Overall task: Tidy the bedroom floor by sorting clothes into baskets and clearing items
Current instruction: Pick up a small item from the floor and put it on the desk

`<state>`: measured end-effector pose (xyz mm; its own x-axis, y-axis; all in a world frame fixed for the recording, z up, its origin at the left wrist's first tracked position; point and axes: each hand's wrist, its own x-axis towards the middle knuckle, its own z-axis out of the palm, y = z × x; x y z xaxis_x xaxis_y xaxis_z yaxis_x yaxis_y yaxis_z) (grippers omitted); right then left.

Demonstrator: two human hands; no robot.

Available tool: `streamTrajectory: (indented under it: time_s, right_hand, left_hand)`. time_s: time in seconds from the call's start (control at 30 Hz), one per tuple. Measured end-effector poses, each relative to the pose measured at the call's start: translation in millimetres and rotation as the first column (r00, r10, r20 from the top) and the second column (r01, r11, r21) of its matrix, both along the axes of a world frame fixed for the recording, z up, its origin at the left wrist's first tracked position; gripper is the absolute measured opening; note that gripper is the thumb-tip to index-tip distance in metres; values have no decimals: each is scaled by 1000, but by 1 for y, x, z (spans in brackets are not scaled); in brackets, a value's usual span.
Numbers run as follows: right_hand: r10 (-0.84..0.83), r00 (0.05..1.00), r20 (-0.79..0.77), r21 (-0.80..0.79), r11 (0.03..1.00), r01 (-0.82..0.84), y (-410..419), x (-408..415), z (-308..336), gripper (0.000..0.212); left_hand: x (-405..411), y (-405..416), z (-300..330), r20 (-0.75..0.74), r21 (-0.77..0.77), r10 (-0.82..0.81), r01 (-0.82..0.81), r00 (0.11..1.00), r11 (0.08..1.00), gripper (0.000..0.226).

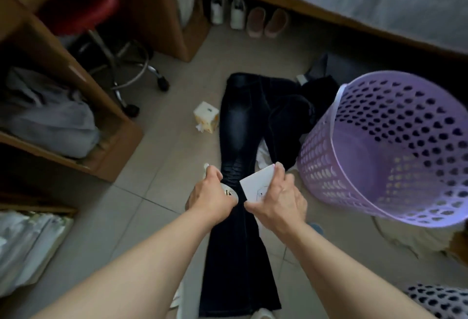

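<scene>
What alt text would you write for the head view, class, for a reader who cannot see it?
Two bare hands work above dark jeans spread on a tiled floor: the right hand holds a white card, the left hand grips a small pale object. A purple basket stands to the right.

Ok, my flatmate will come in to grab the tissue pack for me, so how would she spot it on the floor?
Start at the dark jeans spread along the tiled floor in the middle of the room. Just left of their upper part, toward the wheeled stool, lies the tissue pack. It is the only small white and yellow block there, with a tissue poking out.
</scene>
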<state>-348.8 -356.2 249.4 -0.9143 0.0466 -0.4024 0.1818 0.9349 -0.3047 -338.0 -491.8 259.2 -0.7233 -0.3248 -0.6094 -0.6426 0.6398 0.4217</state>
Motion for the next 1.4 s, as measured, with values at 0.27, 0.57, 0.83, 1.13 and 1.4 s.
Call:
streamTrajectory:
  time_s: [0.27, 0.57, 0.83, 1.13, 1.4]
  right_hand:
    - [81, 982, -173, 3, 997, -82, -64, -43, 189, 104]
    - [94, 946, -309, 4, 995, -97, -156, -64, 342, 108]
    - [129, 945, -301, -12, 990, -139, -242, -61, 413, 111]
    - [269, 923, -275, -38, 956, -290, -346, -91, 441, 94]
    - [430, 879, -205, -139, 877, -461, -440, -158, 415, 59]
  left_hand:
    - [-23, -60, 184, -226, 55, 175, -167, 958, 984, 46]
    - [-31, -151, 343, -395, 229, 340, -267, 854, 936, 68]
    - [-15, -247, 399, -375, 120, 348, -327, 859, 937, 74]
    - [-25, -333, 425, -368, 111, 472, -466, 801, 878, 67]
    - [-68, -404, 410, -331, 127, 614, -611, 716, 781, 54]
